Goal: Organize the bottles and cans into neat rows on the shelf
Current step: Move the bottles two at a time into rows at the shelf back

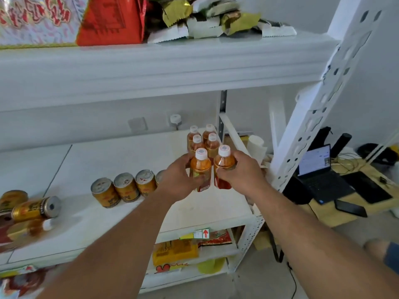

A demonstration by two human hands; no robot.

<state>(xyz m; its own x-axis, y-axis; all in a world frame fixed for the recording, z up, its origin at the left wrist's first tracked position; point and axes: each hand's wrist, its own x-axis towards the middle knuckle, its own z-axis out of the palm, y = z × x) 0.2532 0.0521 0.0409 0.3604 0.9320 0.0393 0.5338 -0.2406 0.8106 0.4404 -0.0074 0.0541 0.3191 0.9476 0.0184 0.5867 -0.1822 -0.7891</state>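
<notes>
With the left hand point(180, 180) wrapped round one orange bottle point(200, 172) and the right hand point(243, 173) round its neighbour point(224, 169) on the middle shelf point(194, 212) — front of a two-wide column — slide both back together, upright, until they touch the pair behind point(205, 144) — then straighten the cans point(125, 187)

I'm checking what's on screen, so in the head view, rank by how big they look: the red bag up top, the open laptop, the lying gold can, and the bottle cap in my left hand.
1. red bag
2. laptop
3. lying gold can
4. bottle cap

Apparent size only.
</notes>
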